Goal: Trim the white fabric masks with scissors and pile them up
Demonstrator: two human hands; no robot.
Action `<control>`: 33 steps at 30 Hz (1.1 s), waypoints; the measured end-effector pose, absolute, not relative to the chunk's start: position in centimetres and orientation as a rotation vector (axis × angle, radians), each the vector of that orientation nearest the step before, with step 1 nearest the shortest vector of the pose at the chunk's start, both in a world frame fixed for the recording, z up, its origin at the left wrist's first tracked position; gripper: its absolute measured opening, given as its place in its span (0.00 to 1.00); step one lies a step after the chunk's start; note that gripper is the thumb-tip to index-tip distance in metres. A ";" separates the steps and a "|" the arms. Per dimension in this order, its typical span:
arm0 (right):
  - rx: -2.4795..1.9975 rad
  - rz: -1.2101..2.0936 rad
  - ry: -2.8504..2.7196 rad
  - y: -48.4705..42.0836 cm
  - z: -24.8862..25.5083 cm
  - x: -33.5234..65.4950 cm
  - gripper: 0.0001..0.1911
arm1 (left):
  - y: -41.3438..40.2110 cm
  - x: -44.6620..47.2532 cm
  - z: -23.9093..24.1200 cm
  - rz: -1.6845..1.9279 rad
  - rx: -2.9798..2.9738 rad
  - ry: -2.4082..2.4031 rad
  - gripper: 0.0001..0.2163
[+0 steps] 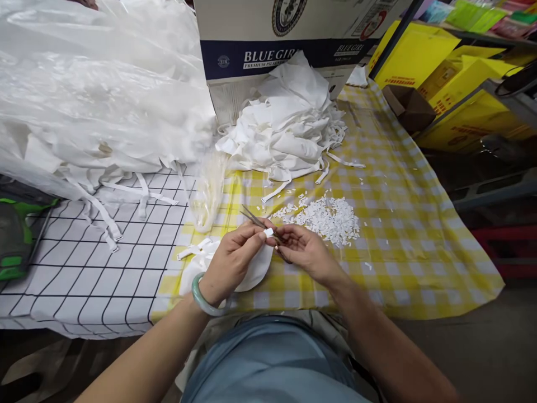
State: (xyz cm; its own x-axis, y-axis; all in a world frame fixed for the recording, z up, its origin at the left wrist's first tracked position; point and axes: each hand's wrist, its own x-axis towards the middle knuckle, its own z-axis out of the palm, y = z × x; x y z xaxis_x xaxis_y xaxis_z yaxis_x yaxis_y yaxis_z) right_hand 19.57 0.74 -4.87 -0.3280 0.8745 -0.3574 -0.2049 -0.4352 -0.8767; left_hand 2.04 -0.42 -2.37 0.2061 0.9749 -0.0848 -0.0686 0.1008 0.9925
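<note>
My left hand (232,258), with a green bangle on the wrist, pinches a white fabric piece (255,267) that hangs under it, with a small white tab (269,232) at my fingertips. My right hand (302,249) holds small metal scissors (255,220) whose blades point up and left, right at the tab. Both hands are closed and meet above the yellow checked cloth (398,224). A heap of small white cut bits (329,219) lies just beyond my right hand.
A pile of white fabric pieces with straps (289,131) lies in front of a "Blue Girl" cardboard box (268,50). A big clear plastic bag of white pieces (92,89) fills the left. A green tool (14,235) sits at the far left. Yellow boxes (457,84) stand right.
</note>
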 end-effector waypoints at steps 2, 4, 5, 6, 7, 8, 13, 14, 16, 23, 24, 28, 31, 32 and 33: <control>-1.130 1.894 -0.941 0.4 -5.5 19.1 0.20 | -0.4 2.4 -2.4 1.055 1.185 1.044 0.12; -1.156 1.877 -0.909 0.3 -5.8 18.8 0.21 | -0.4 2.5 -2.4 1.095 1.217 1.068 0.12; -1.167 1.826 -0.901 0.3 -5.8 18.8 0.21 | -0.4 2.5 -2.4 1.120 1.227 1.086 0.12; -1.162 1.755 -0.904 0.3 -5.7 18.8 0.22 | -0.5 2.5 -2.3 1.141 1.227 1.103 0.12; -1.140 1.687 -0.919 0.3 -5.4 18.7 0.23 | -0.5 2.4 -2.3 1.155 1.218 1.112 0.12; -1.112 1.635 -0.943 0.2 -5.1 18.5 0.24 | -0.6 2.4 -2.3 1.159 1.205 1.114 0.12; -1.101 1.590 -0.921 -0.9 -4.4 15.9 0.18 | -0.6 3.0 -2.2 1.161 1.119 1.040 0.11; -1.102 1.612 -0.886 -1.1 -4.5 15.3 0.18 | -0.6 3.1 -2.2 1.172 1.093 1.033 0.11; -1.089 1.695 -0.853 -1.3 -5.0 14.9 0.19 | -0.4 3.5 -2.4 1.204 1.025 1.035 0.11; -1.444 1.064 -1.690 -0.7 -5.3 20.5 0.20 | -0.1 4.5 -3.5 1.151 1.075 1.176 0.12; -1.458 0.971 -1.800 -0.6 -5.0 21.4 0.20 | -0.1 4.6 -3.7 1.151 1.099 1.182 0.12; -1.423 0.894 -2.011 -0.6 -4.5 23.2 0.20 | 0.0 5.3 -4.3 1.115 1.136 1.151 0.12; -1.392 0.877 -2.047 -0.4 -4.5 23.3 0.22 | 0.1 5.6 -4.4 1.084 1.152 1.128 0.12; -1.385 0.865 -2.050 -0.3 -4.5 23.3 0.22 | 0.1 5.6 -4.4 1.080 1.166 1.131 0.12; -1.380 0.853 -2.055 -0.2 -4.6 23.3 0.22 | 0.2 5.7 -4.4 1.078 1.183 1.137 0.12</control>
